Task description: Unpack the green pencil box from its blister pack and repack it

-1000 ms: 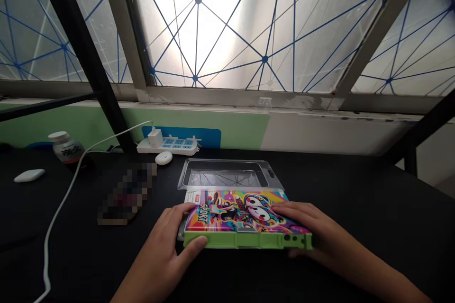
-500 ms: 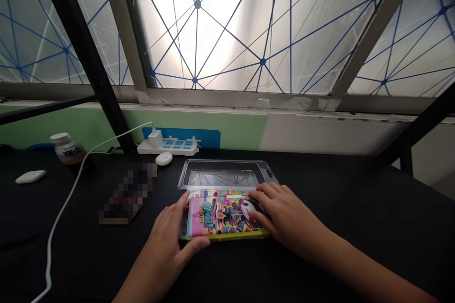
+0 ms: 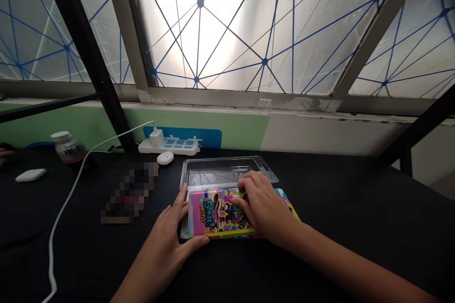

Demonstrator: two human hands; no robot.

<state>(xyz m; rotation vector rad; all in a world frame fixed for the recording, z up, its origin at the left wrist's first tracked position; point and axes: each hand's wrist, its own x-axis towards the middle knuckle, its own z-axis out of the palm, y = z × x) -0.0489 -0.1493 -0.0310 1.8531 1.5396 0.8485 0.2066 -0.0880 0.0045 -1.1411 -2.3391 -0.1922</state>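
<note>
Your left hand is partly spread around the left end of the brightly printed case, its thumb along the near edge and its fingers at the far left corner, so it has hold of that end. Your right hand lies over the right part of the case with its fingers bent and its thumb reaching left across the top; you cannot tell whether it pinches anything, since the hand covers the spot. The case lies flat in front of you, near the middle of the desk, and a clear plastic shell shows along its far side and at its left end. A colourful printed piece sticks out just right of your right hand.

Farther left on the desk you have a blurred-out item, a white round case and, behind that, a power strip with a white plug in it. A white cable runs from the plug toward the near left, passing in front of a bottle.
</note>
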